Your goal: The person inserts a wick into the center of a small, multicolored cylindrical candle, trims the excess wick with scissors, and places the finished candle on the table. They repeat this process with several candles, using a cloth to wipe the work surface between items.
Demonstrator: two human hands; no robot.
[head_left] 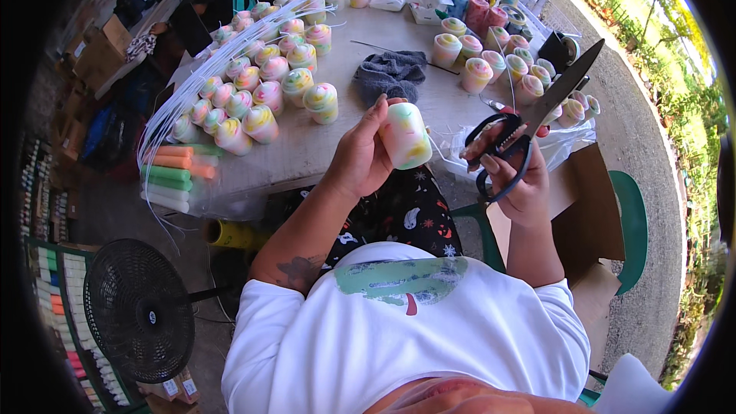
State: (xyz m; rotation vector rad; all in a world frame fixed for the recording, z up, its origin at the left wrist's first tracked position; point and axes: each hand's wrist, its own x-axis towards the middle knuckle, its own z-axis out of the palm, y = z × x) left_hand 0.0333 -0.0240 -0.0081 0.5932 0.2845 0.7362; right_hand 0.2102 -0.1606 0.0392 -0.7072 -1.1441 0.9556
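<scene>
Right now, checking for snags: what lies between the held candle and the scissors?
Head view: nothing solid; past the gap between candle and scissors show only table edge and clear plastic.

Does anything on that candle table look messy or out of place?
Mostly tidy. A crumpled grey cloth lies among the upright candles, and a bundle of long white wicks sprawls over the left cluster of candles, trailing off the table edge.

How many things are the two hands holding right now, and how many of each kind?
Pastel swirl candle, held in the left hand: 1
Black scissors, held in the right hand: 1
Total: 2
</scene>
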